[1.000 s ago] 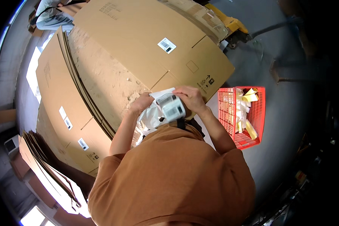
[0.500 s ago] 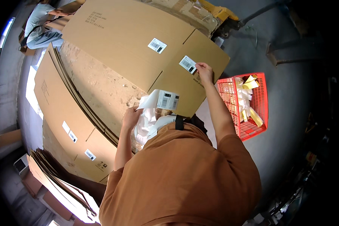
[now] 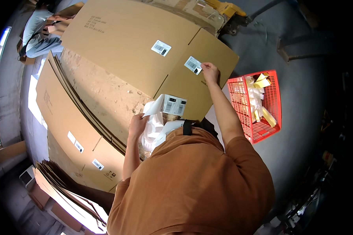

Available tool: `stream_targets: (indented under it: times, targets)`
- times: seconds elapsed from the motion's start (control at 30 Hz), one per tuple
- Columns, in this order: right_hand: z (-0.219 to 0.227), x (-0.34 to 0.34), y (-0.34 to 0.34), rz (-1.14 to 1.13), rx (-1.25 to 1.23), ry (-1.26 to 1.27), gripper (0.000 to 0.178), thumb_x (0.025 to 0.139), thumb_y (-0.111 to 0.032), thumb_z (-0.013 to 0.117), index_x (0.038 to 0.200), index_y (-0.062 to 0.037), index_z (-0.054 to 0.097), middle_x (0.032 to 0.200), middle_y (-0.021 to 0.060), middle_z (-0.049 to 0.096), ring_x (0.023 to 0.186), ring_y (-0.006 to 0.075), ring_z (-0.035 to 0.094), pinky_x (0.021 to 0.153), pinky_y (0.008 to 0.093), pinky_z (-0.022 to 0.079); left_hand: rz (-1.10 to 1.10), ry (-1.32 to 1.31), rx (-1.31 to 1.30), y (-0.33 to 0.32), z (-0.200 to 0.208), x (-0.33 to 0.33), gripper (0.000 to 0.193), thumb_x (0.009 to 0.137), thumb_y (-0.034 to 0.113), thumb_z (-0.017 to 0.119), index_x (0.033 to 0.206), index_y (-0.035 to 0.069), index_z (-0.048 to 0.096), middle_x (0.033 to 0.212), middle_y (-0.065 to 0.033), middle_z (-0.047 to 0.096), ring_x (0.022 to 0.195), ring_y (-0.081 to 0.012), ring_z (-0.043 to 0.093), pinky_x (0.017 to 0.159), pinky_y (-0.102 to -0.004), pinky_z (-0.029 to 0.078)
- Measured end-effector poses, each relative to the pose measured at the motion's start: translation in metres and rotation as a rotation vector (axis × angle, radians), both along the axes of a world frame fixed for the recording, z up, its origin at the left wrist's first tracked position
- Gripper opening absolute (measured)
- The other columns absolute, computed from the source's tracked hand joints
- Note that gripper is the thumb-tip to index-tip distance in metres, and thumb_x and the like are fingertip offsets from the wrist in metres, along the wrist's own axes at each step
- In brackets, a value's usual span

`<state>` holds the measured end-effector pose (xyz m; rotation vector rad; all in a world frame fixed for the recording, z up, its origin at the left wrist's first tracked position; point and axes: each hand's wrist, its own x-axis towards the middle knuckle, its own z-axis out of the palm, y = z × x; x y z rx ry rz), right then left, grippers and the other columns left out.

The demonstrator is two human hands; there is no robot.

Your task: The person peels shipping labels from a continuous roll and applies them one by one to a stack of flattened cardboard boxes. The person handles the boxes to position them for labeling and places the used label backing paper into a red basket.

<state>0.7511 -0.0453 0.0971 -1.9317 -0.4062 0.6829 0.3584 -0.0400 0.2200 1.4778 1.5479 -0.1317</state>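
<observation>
My left hand (image 3: 137,125) is closed on the edge of a strip of white label backing paper (image 3: 156,106), whose end carries printed barcode labels (image 3: 174,105). More of the strip hangs in loose folds by my waist. My right hand (image 3: 210,73) has its fingers drawn together at the right edge of a white barcode label (image 3: 193,65). That label lies on the near panel of a large flat brown carton (image 3: 125,43). A second barcode label (image 3: 161,48) is on the carton's wider panel, farther left.
A red plastic basket (image 3: 278,102) holding white and yellow paper scraps stands on the floor to the right. At left, more flat cartons (image 3: 66,113) lean in a stack. A person (image 3: 39,33) works at the far left. A yellow metal part (image 3: 227,8) juts out behind the carton.
The view has shifted slightly. My right hand stays at the label's right edge with only a small shift, and my left hand keeps its hold on the strip.
</observation>
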Motion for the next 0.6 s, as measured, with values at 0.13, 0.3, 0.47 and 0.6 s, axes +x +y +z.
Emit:
stream_targets:
  times: [0.13, 0.3, 0.47, 0.6]
  targets:
    - [0.009, -0.009, 0.004, 0.031, -0.058, -0.157, 0.012, 0.079, -0.015, 0.067, 0.085, -0.0037, 0.069, 0.079, 0.0122, 0.069, 0.071, 0.0225, 0.066, 0.067, 0.0315, 0.051, -0.036, 0.043, -0.004, 0.002, 0.005, 0.005, 0.029, 0.084, 0.029, 0.061, 0.097, 0.003, 0.069, 0.073, -0.0141, 0.066, 0.067, -0.0220, 0.063, 0.065, -0.0356, 0.048]
    - [0.043, -0.022, 0.007, 0.181, -0.321, -0.395, 0.026, 0.080, -0.026, 0.068, 0.095, -0.0060, 0.064, 0.090, 0.0139, 0.067, 0.083, 0.0324, 0.063, 0.072, 0.0414, 0.050, -0.070, 0.036, 0.014, 0.003, 0.000, 0.005, 0.028, 0.083, 0.028, 0.062, 0.095, 0.003, 0.069, 0.074, -0.0164, 0.066, 0.069, -0.0256, 0.064, 0.066, -0.0373, 0.048]
    - [0.068, -0.025, 0.009, 0.383, -0.568, -0.593, 0.040, 0.081, -0.033, 0.068, 0.112, -0.0107, 0.055, 0.109, 0.0142, 0.059, 0.102, 0.0327, 0.056, 0.083, 0.0469, 0.045, -0.061, 0.018, 0.054, 0.001, -0.001, 0.007, 0.026, 0.083, 0.025, 0.062, 0.093, 0.003, 0.068, 0.074, -0.0190, 0.065, 0.071, -0.0310, 0.064, 0.066, -0.0390, 0.048]
    - [0.067, -0.028, 0.002, 0.453, -0.497, -0.765, 0.054, 0.083, -0.036, 0.064, 0.126, -0.0097, 0.046, 0.127, 0.0126, 0.049, 0.120, 0.0303, 0.044, 0.095, 0.0485, 0.037, -0.111, 0.003, 0.112, 0.001, 0.003, 0.007, 0.025, 0.082, 0.022, 0.062, 0.093, 0.001, 0.068, 0.074, -0.0212, 0.063, 0.070, -0.0321, 0.064, 0.065, -0.0392, 0.048]
